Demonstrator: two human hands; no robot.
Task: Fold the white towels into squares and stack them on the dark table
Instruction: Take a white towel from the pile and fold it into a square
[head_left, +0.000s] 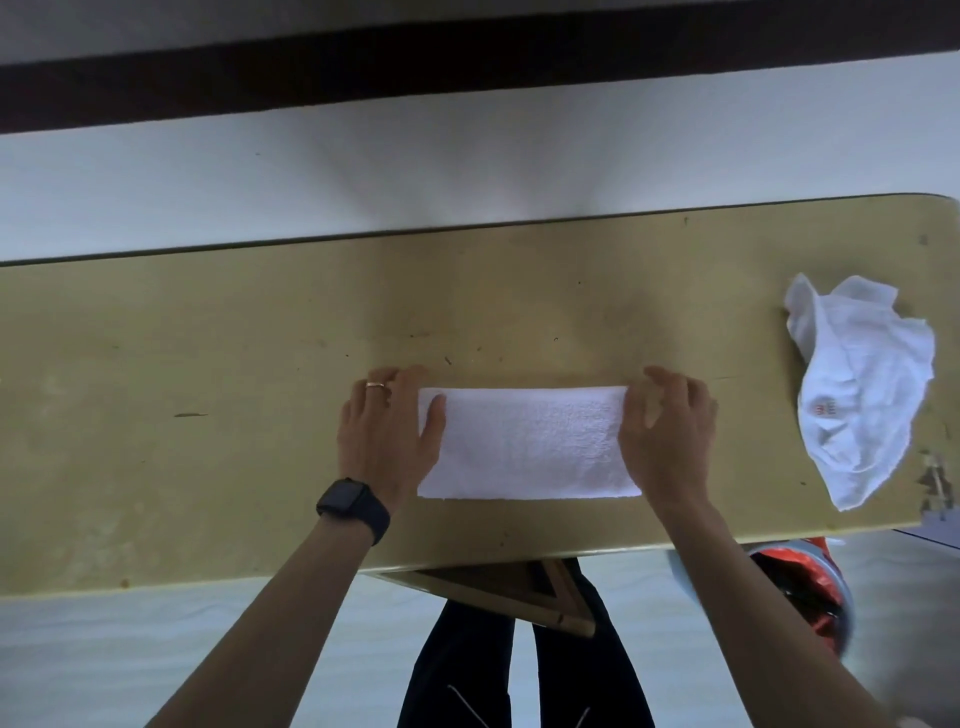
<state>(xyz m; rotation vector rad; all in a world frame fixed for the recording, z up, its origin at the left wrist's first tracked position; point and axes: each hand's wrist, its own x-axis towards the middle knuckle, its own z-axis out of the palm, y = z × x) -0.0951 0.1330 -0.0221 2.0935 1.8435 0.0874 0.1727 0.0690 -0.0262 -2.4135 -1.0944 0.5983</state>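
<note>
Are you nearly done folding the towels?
Not yet. The folded towel is a long strip, not a square so far; the left hand presses one end and the right hand holds the other. The crumpled towel at the table's right end is untouched. No stack shows yet.

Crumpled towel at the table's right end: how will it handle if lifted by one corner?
Likely floppy: the crumpled towel lies in loose, irregular folds and would probably drape, not hold shape. Probably light: the cloth looks thin. Pushed, it would likely bunch rather than slide whole.
</note>
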